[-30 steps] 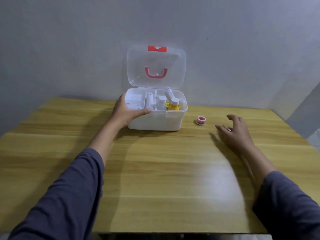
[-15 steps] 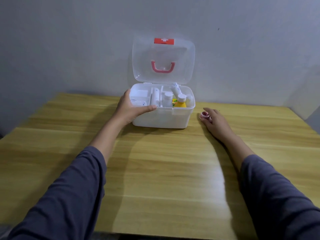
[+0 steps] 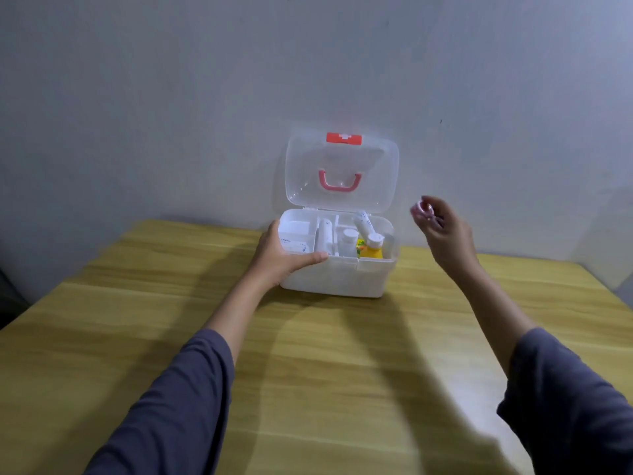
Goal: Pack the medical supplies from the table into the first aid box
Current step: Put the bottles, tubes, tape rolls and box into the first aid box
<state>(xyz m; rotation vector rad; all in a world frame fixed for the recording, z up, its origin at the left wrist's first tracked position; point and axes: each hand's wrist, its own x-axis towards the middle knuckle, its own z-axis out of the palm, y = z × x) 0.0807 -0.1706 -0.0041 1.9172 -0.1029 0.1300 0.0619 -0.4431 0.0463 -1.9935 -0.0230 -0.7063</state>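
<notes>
A white first aid box [image 3: 337,279] stands at the far middle of the wooden table, its clear lid [image 3: 342,173] with a pink handle propped upright. Inside are a yellow bottle [image 3: 371,250], white bottles, a tube and flat white packets. My left hand [image 3: 281,257] grips the box's front left corner, thumb along the front rim. My right hand [image 3: 445,231] is raised in the air just right of the box, fingers pinched on a small red-and-white tape roll [image 3: 423,209], which is blurred.
The wooden table [image 3: 308,371] runs from the wall to the near edge, with its right edge at the far right. A plain grey wall rises right behind the box. Both forearms in dark sleeves reach across the tabletop.
My right hand reached the tape roll on the table beside the box, took hold of it and lifted it up to about lid height. My left hand stayed on the box.
</notes>
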